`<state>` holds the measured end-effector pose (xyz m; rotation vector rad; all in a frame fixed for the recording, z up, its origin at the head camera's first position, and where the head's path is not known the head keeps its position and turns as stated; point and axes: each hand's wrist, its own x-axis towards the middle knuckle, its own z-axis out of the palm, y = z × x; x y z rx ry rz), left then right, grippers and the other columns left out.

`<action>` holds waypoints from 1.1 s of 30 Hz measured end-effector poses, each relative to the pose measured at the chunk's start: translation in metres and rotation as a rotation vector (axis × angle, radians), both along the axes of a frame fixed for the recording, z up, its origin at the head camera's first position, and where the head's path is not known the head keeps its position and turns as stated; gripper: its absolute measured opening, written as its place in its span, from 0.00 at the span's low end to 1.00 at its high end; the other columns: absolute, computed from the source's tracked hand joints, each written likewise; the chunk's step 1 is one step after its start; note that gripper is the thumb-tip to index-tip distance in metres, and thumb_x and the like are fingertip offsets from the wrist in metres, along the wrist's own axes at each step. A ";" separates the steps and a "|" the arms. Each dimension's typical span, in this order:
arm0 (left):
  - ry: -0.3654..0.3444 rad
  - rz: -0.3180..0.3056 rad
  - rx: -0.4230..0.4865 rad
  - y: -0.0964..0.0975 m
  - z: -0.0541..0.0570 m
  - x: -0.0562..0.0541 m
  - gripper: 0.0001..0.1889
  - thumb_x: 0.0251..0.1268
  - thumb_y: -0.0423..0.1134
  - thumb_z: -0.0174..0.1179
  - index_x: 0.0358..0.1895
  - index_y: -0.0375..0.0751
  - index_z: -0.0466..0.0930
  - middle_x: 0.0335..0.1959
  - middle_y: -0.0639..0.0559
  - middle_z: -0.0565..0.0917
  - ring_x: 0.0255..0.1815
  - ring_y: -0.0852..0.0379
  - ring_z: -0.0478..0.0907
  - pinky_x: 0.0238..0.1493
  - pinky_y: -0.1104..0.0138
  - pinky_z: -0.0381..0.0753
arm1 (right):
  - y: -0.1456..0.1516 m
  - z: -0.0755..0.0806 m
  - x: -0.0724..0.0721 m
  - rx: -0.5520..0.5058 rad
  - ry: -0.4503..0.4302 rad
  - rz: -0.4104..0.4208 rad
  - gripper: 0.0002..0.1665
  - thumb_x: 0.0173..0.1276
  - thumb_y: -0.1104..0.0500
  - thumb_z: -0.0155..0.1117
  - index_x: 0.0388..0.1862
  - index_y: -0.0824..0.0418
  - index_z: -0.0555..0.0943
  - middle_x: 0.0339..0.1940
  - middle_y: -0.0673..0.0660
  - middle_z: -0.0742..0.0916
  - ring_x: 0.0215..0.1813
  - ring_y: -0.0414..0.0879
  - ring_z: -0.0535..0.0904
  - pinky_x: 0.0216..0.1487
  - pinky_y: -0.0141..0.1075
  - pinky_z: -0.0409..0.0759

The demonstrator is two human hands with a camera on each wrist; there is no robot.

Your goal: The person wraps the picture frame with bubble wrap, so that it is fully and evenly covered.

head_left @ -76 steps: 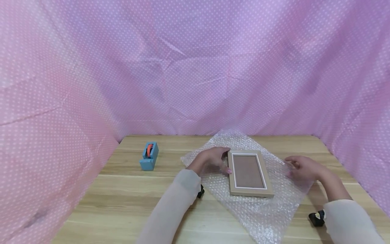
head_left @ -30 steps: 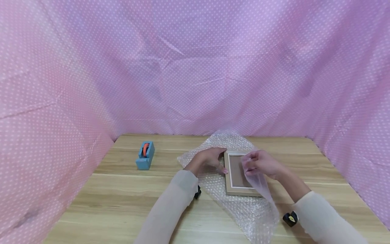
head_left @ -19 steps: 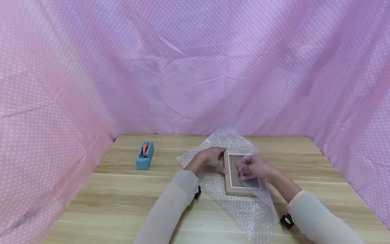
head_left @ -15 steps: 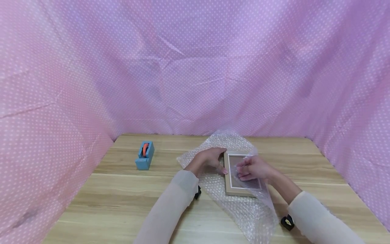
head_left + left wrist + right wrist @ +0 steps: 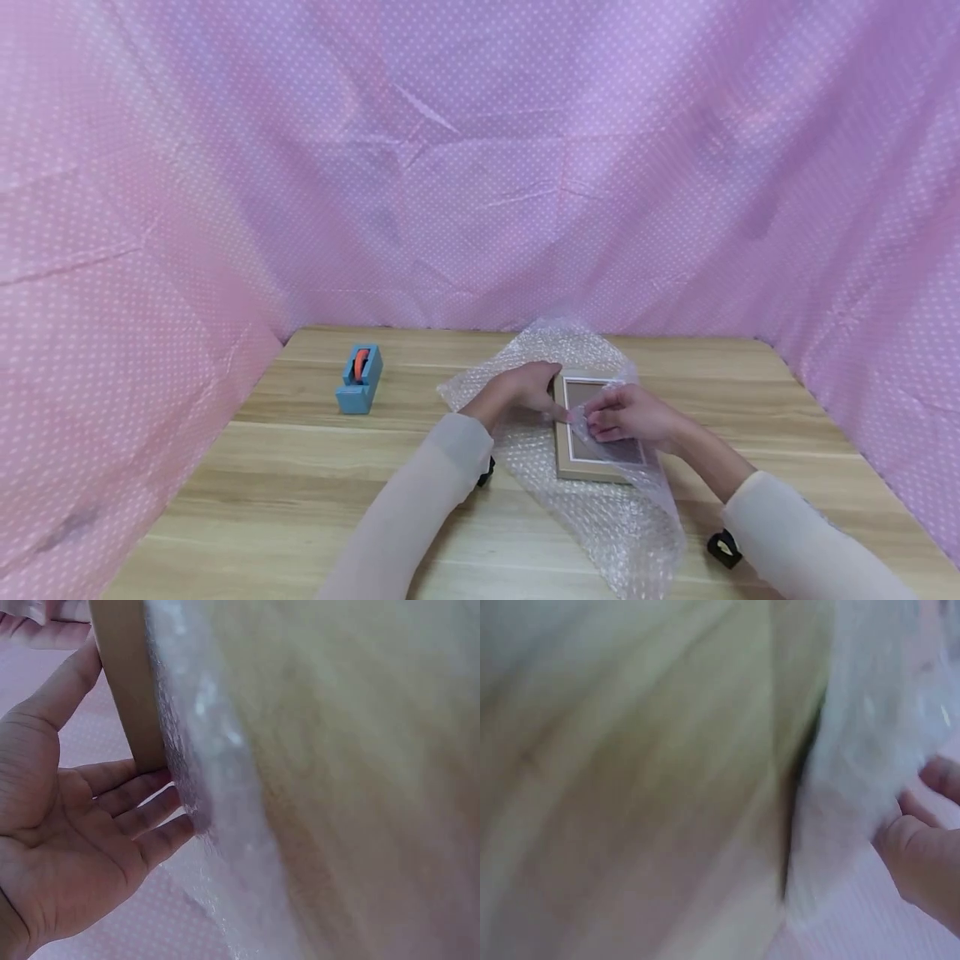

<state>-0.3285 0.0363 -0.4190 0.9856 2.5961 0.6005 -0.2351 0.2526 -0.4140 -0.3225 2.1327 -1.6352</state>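
Observation:
A tan picture frame point(image 5: 592, 472) with a white inner border lies face up on a sheet of bubble wrap point(image 5: 622, 533). The sheet's right side is folded across the frame's front. My right hand point(image 5: 633, 417) pinches the tip of this fold above the frame's middle. At the frame's left edge is my left hand point(image 5: 528, 387), its thumb reaching over the front to the tip of the fold. In the left wrist view, the fairly straight fingers of my left hand point(image 5: 75, 832) touch the frame's side point(image 5: 124, 682) and the wrap beside it.
On the left of the wooden table point(image 5: 300, 492) stands a blue tape dispenser point(image 5: 358, 383) with an orange core. The wrap's other corners spread out to the left, back and front. A pink dotted cloth point(image 5: 480, 208) hangs behind the table and at both sides.
My right hand has carried the wrap's right corner leftward over the frame and lowered it. Most recently, my left thumb has shifted right, from the frame's edge to the fold's tip.

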 end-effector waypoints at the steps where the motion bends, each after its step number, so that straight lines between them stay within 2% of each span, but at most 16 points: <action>1: -0.004 0.009 -0.005 -0.001 0.001 0.000 0.31 0.52 0.56 0.78 0.56 0.46 0.76 0.46 0.56 0.82 0.50 0.58 0.78 0.59 0.66 0.76 | 0.003 0.003 0.000 0.036 0.045 0.024 0.21 0.74 0.71 0.58 0.59 0.85 0.71 0.45 0.65 0.85 0.46 0.50 0.84 0.51 0.44 0.87; 4: -0.008 0.029 -0.017 -0.003 0.001 0.000 0.33 0.53 0.57 0.77 0.58 0.46 0.76 0.48 0.55 0.82 0.52 0.57 0.78 0.60 0.65 0.76 | 0.014 0.012 -0.001 0.233 0.306 0.120 0.21 0.70 0.68 0.65 0.57 0.81 0.76 0.43 0.63 0.87 0.44 0.51 0.85 0.47 0.42 0.87; 7: -0.005 0.040 -0.026 -0.003 0.001 -0.001 0.36 0.53 0.59 0.77 0.61 0.46 0.75 0.51 0.54 0.82 0.56 0.55 0.78 0.63 0.63 0.75 | 0.029 0.020 -0.001 0.455 0.603 0.158 0.21 0.63 0.66 0.73 0.52 0.75 0.82 0.41 0.60 0.88 0.42 0.53 0.85 0.44 0.44 0.86; 9: -0.011 0.036 -0.026 -0.003 0.000 -0.001 0.36 0.54 0.59 0.76 0.62 0.45 0.74 0.52 0.53 0.82 0.56 0.55 0.78 0.64 0.63 0.75 | 0.039 0.023 0.000 0.545 0.714 0.153 0.21 0.60 0.67 0.75 0.52 0.72 0.83 0.43 0.60 0.88 0.45 0.56 0.84 0.47 0.49 0.85; 12: -0.014 0.027 -0.029 -0.003 -0.001 -0.001 0.37 0.54 0.59 0.76 0.63 0.45 0.74 0.52 0.53 0.81 0.56 0.56 0.77 0.64 0.64 0.74 | 0.053 0.024 0.003 0.595 0.748 0.138 0.23 0.58 0.68 0.76 0.53 0.71 0.83 0.49 0.63 0.87 0.50 0.60 0.83 0.51 0.56 0.83; 17: -0.014 0.021 -0.031 -0.003 -0.002 -0.003 0.36 0.54 0.60 0.76 0.61 0.45 0.75 0.49 0.55 0.81 0.53 0.57 0.78 0.62 0.64 0.75 | 0.068 0.019 0.004 0.603 0.750 0.146 0.26 0.57 0.63 0.79 0.54 0.67 0.84 0.54 0.62 0.87 0.56 0.63 0.81 0.55 0.60 0.80; 21: -0.035 0.022 -0.016 -0.002 0.000 -0.003 0.38 0.53 0.61 0.76 0.63 0.46 0.74 0.52 0.54 0.81 0.57 0.55 0.77 0.65 0.63 0.74 | 0.072 0.012 0.003 0.587 0.763 0.172 0.26 0.56 0.62 0.80 0.55 0.62 0.85 0.56 0.61 0.86 0.60 0.63 0.80 0.60 0.61 0.77; 26: -0.047 0.019 -0.001 -0.001 0.001 -0.004 0.38 0.53 0.60 0.76 0.63 0.46 0.74 0.55 0.52 0.81 0.61 0.53 0.76 0.69 0.61 0.72 | 0.071 0.008 0.003 0.607 0.791 0.180 0.24 0.56 0.62 0.80 0.53 0.62 0.87 0.57 0.65 0.84 0.60 0.66 0.79 0.62 0.64 0.73; 29: -0.047 0.023 -0.022 -0.003 0.001 -0.003 0.47 0.55 0.62 0.74 0.73 0.42 0.67 0.67 0.48 0.77 0.70 0.51 0.72 0.73 0.61 0.66 | 0.070 0.006 0.004 0.627 0.777 0.176 0.24 0.58 0.60 0.79 0.54 0.63 0.87 0.58 0.69 0.83 0.61 0.69 0.77 0.63 0.66 0.71; 33: -0.012 -0.016 -0.071 -0.012 -0.001 -0.002 0.58 0.60 0.64 0.70 0.83 0.38 0.47 0.80 0.43 0.61 0.80 0.49 0.57 0.79 0.61 0.55 | 0.069 0.003 0.005 0.639 0.767 0.176 0.24 0.59 0.60 0.79 0.54 0.64 0.86 0.59 0.69 0.82 0.62 0.70 0.76 0.64 0.65 0.70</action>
